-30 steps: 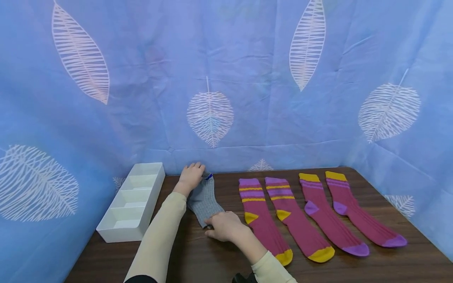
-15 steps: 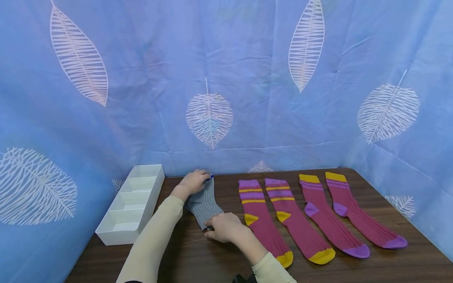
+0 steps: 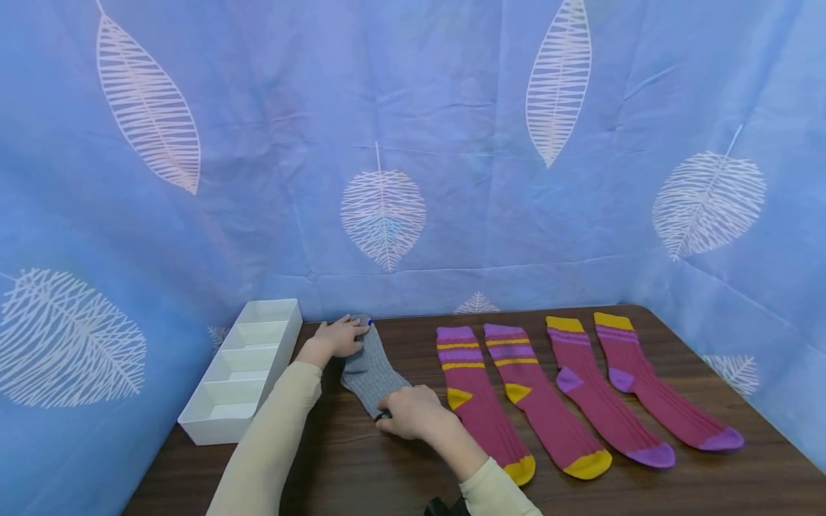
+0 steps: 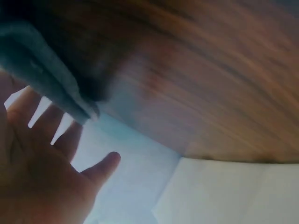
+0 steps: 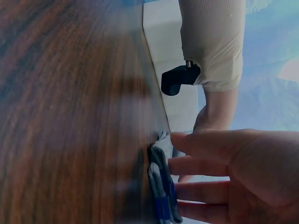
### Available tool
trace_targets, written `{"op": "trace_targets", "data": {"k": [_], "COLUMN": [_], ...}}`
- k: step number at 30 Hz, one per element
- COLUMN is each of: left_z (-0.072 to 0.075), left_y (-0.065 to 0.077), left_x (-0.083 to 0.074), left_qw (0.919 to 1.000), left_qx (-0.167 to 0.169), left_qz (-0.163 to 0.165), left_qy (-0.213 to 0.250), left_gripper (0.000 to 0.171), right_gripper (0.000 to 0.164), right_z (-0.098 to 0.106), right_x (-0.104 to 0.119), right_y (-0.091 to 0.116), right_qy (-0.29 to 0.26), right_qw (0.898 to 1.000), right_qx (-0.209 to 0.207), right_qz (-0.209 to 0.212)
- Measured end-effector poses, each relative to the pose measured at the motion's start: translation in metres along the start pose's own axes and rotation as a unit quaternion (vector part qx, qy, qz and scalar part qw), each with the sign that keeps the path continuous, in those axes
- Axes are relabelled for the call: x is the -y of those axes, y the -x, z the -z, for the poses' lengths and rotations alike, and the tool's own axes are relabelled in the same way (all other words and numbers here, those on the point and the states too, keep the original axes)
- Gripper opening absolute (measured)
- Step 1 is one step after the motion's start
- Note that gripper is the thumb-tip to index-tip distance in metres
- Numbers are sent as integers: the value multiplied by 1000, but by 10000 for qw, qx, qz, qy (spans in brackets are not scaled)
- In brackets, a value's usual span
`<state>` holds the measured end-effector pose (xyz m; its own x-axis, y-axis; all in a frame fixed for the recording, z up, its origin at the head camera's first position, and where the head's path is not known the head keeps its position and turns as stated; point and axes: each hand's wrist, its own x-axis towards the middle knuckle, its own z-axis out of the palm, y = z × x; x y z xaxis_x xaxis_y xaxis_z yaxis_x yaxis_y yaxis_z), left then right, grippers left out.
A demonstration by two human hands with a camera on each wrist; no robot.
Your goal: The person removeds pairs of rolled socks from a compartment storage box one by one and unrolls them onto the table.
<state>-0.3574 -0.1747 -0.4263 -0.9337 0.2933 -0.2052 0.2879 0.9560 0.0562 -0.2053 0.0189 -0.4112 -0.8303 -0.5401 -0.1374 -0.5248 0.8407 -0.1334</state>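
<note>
Grey ribbed socks (image 3: 371,373) lie flat on the table, left of its middle, stacked in two layers. Blue marks show at their far end and, in the right wrist view, along the layered edge of the socks (image 5: 161,182). My left hand (image 3: 337,338) rests on their far end with its fingers stretched out; the left wrist view shows that hand (image 4: 42,154) with fingers spread against the fabric. At the near end, my right hand (image 3: 413,414) touches the socks with extended fingers, which partly cover that end.
A white divided box (image 3: 241,365) with several compartments stands to the left, close to my left forearm. Maroon socks with purple and yellow bands (image 3: 493,416) lie spread out on the right of the dark wooden table (image 3: 361,473). A blue leaf-patterned cloth (image 3: 452,215) hangs behind.
My left hand has moved left and a little nearer, and the far end of the grey socks has swung left with it. My right hand stays at the near end.
</note>
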Motion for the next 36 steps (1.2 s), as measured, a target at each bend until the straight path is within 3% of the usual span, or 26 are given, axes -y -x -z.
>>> {"op": "trace_targets", "data": {"k": [6, 11, 19, 24, 30, 33, 36], "left_z": [1, -2, -11, -16, -18, -19, -18], "left_y": [20, 35, 69, 86, 108, 121, 136], "left_x": [11, 13, 13, 6, -13, -22, -29], "left_qw": [9988, 9977, 9933, 9902, 9853, 9859, 9898], "left_qx": [154, 110, 74, 52, 186, 127, 70], "left_qz": [454, 669, 1057, 1342, 1694, 1667, 1419], "left_qy": [74, 16, 449, 376, 76, -37, -96], "left_gripper": [51, 52, 56, 58, 60, 63, 63], "right_gripper": [36, 39, 33, 32, 37, 41, 44], "right_z": [-1, 4, 12, 17, 17, 16, 15], "right_x": [9, 8, -2, -13, -18, -21, -25], "right_y": [-8, -23, -44, -57, -68, -72, -76], "right_qy": [436, 575, 798, 787, 838, 911, 1053], "right_qw": [9981, 9952, 9915, 9891, 9869, 9857, 9859], "right_qx": [-152, -2, 243, 355, 431, 429, 364], "right_qz": [-414, -793, -1002, -1196, -1311, -1352, -1252]}}
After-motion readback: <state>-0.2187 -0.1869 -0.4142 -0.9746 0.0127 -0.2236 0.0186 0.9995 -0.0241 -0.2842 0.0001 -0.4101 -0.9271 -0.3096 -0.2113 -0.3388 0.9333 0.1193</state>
